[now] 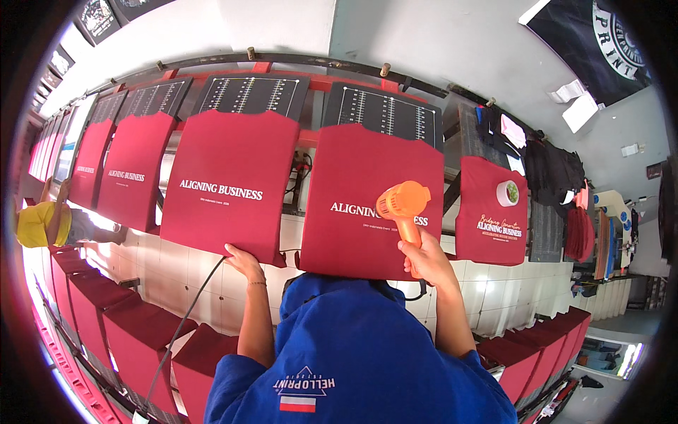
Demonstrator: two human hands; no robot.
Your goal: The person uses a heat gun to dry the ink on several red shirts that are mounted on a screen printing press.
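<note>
My right hand (429, 261) is closed around the handle of an orange heat gun (405, 201). The gun is held over a dark red shirt (374, 166) and covers part of its white lettering. That shirt lies flat on a black printing board (385, 109) with white scale marks. At the lower edge of the neighbouring red shirt (229, 159), my left hand (244, 263) has its fingers together. A black cord (185, 311) meets its fingertips and appears gripped there. Part of the cord beyond this hand is hidden.
More red shirts on boards run leftward. A person in a yellow top (44, 225) stands there. On the right, a red shirt (487, 201) carries a small white cup (507, 192) with green contents. Behind me stand rows of red-covered boards (141, 332). Dark cloths (547, 166) hang at right.
</note>
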